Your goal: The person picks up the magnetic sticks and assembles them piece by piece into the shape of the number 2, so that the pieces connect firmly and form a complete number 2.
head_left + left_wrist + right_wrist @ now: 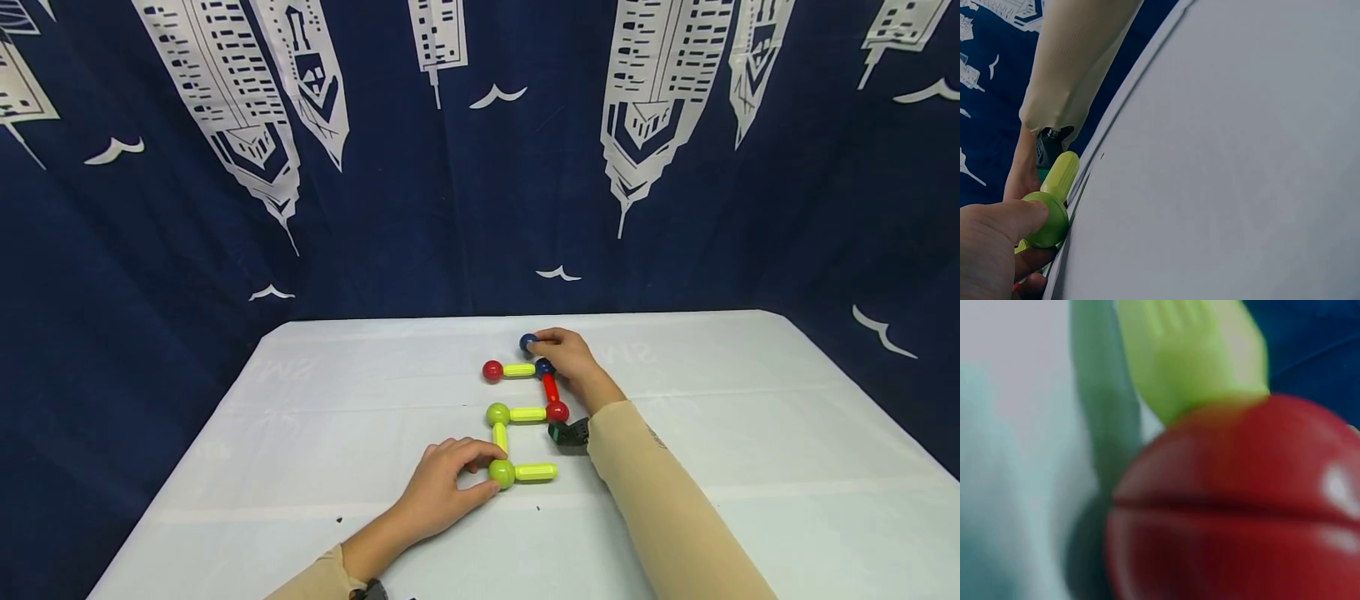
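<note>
On the white table lies a zigzag of balls and rods. My left hand [442, 487] pinches the near green ball [502, 474] between thumb and fingers; this green ball [1050, 225] also shows in the left wrist view. A yellow-green rod [536, 472] sticks out rightward from it. At the far end my right hand [566, 357] pinches a dark blue ball [528, 343], just beyond a second blue ball [543, 367]. Whether these two are joined is hidden. A red rod [551, 388] runs from the second blue ball to a red ball [557, 411], seen large as a red ball [1229, 500] in the right wrist view.
Another red ball [492, 372] ends the upper yellow-green rod [519, 370]. A second green ball [498, 414] forms the left corner of the zigzag. The dark wrist camera [570, 432] sits close to the red ball. Behind the table [300, 417] hangs a blue patterned cloth [412, 208].
</note>
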Motion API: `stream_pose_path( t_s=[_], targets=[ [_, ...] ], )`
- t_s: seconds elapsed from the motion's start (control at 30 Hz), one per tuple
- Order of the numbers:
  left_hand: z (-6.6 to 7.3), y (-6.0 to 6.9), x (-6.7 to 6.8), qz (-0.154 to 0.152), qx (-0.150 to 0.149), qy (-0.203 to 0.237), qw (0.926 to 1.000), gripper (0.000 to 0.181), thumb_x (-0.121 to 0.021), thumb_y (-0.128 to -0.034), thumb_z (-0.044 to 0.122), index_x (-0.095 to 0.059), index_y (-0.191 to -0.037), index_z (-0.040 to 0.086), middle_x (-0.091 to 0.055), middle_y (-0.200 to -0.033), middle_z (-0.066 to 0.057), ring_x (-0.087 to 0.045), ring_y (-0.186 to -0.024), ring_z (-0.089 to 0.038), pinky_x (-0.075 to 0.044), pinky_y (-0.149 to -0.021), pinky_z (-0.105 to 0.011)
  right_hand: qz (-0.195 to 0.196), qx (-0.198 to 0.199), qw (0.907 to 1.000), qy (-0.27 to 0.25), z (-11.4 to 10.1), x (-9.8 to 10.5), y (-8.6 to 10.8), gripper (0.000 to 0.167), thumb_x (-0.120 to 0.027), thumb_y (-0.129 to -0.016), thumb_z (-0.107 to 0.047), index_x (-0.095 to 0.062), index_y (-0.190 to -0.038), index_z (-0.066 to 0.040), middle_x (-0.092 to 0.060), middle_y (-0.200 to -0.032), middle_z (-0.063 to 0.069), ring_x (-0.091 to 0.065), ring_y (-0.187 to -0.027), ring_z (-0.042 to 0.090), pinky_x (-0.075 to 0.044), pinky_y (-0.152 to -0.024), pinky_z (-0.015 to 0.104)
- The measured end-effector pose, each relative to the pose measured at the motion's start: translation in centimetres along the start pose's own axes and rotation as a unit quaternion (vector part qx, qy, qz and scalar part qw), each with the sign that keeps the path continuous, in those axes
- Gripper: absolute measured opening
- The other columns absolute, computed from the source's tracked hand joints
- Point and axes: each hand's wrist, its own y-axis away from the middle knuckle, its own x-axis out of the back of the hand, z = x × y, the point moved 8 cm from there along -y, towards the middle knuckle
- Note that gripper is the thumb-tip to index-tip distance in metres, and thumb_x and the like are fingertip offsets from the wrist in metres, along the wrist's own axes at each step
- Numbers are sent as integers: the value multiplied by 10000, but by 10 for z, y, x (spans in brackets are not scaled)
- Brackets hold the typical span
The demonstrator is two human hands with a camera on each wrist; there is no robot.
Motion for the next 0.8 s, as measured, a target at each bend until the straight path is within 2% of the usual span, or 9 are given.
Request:
stream_pose_path(
  t_s=[0.17, 0.3, 0.43, 0.5, 0.6, 0.7, 0.8],
  targets=[
    [0, 0, -2, -26, 32, 8, 10000, 316, -762, -877, 307, -668, -1174, 361, -638, -952, 218, -521, -880, 2, -361, -837, -295, -68, -47, 9992, -394, 0, 11, 9, 477, -641, -949, -335, -552, -1361, -111, -570, -1369, 117, -481, -1238, 283, -333, -1163, 454],
    [0, 1, -3, -46, 48, 13, 10000, 314, -761, -878, 306, -671, -1176, 349, -636, -949, 217, -521, -879, 1, -357, -836, -297, -99, 302, 9986, -422, -11, 22, 23, 469, -651, -946, -331, -550, -1346, -108, -608, -1299, 105, -493, -1242, 305, -342, -1145, 481],
    [0, 0, -3, -51, 32, 0, 10000, 317, -760, -879, 308, -668, -1179, 354, -640, -963, 218, -524, -886, 3, -357, -835, -295, -271, 850, 9957, -262, -23, 31, 45, 439, -668, -943, -293, -552, -1320, -99, -625, -1215, 89, -552, -1150, 283, -404, -1080, 468],
    [0, 0, -3, -55, 34, -1, 10000, 319, -760, -879, 309, -665, -1178, 362, -642, -968, 219, -524, -888, 3, -359, -837, -296, -467, 1134, 9923, -148, -28, 32, 59, 444, -679, -943, -281, -557, -1334, -107, -625, -1199, 81, -579, -1079, 258, -450, -1021, 442],
    [0, -1, -3, -67, 44, 8, 10000, 319, -760, -879, 310, -662, -1176, 375, -642, -972, 223, -524, -891, 2, -361, -840, -299, -825, 1460, 9858, 44, -30, 31, 80, 440, -693, -941, -279, -579, -1333, -117, -636, -1169, 73, -594, -1016, 290, -497, -942, 406],
    [-1, -1, -2, -63, 37, -2, 10000, 320, -759, -879, 312, -660, -1176, 377, -642, -972, 225, -525, -892, 1, -361, -842, -302, -1159, 1587, 9804, 152, -29, 28, 101, 417, -718, -923, -282, -611, -1296, -131, -672, -1107, 67, -607, -986, 343, -524, -922, 382],
    [-1, -1, -2, -51, 32, -19, 10000, 320, -758, -879, 315, -658, -1176, 380, -646, -983, 230, -527, -895, 4, -363, -843, -302, -1522, 1729, 9729, 184, -24, 26, 117, 393, -731, -912, -258, -617, -1259, -111, -695, -1049, 100, -627, -937, 328, -547, -887, 356]
  ],
)
